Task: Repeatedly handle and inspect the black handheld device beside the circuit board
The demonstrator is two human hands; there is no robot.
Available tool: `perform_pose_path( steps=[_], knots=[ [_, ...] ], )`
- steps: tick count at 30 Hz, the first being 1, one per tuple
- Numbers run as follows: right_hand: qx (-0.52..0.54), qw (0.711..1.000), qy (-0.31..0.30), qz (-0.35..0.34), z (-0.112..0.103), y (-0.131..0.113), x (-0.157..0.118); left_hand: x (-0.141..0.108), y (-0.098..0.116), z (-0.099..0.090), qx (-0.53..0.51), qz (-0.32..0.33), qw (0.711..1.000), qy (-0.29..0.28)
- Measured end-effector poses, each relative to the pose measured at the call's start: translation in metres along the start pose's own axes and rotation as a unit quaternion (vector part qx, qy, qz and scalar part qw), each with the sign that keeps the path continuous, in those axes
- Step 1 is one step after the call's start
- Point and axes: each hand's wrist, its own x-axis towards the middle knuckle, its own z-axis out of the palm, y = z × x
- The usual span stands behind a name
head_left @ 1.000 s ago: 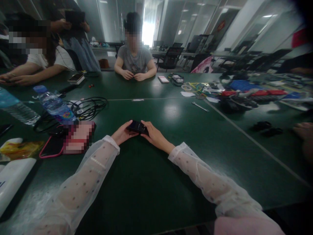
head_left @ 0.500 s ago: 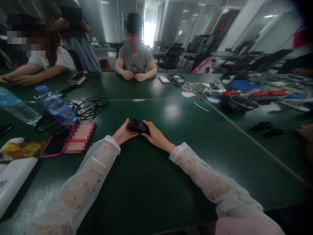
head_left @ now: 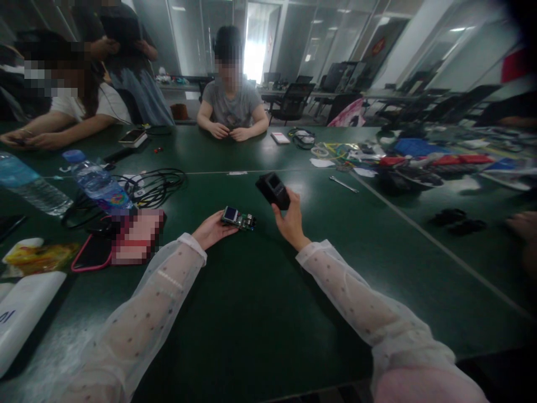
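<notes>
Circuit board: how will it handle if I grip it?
The circuit board is probably stiff, since it juts from the left hand without visible sag. It may be fragile: its screen and small parts look exposed, with the black shell apart in the right hand. Probably light, being held at one end.

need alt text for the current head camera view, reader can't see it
A left hand holds a small circuit board with a screen; the right hand holds a black casing apart from it, over a dark green table. Another person sits across.
</notes>
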Motion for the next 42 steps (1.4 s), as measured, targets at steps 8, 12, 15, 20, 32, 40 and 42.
perform_pose_path(
  steps=[8,12,15,20,32,40,42],
  knots=[
    [-0.086,0.991,-0.025,0.100,0.012,0.029,0.013,-0.004,0.003,0.003,-0.003,-0.009,1.000,0.007],
    [-0.136,0.984,-0.034,0.107,0.014,0.033,0.011,-0.005,0.004,0.006,-0.002,-0.010,1.000,0.012],
    [-0.155,0.981,-0.070,0.093,0.014,0.034,0.009,-0.005,0.004,0.007,0.000,-0.012,1.000,0.013],
    [-0.163,0.977,-0.103,0.091,0.015,0.036,0.006,-0.003,0.003,0.006,0.002,-0.015,1.000,0.016],
    [-0.184,0.973,-0.108,0.082,0.014,0.036,0.008,-0.002,0.002,0.005,0.003,-0.014,1.000,0.011],
    [-0.185,0.974,-0.107,0.077,0.014,0.036,0.006,-0.002,0.002,0.005,-0.011,-0.011,1.000,0.014],
    [-0.185,0.974,-0.109,0.078,0.013,0.035,0.006,0.000,0.001,0.002,-0.018,-0.007,1.000,0.012]
  ],
)
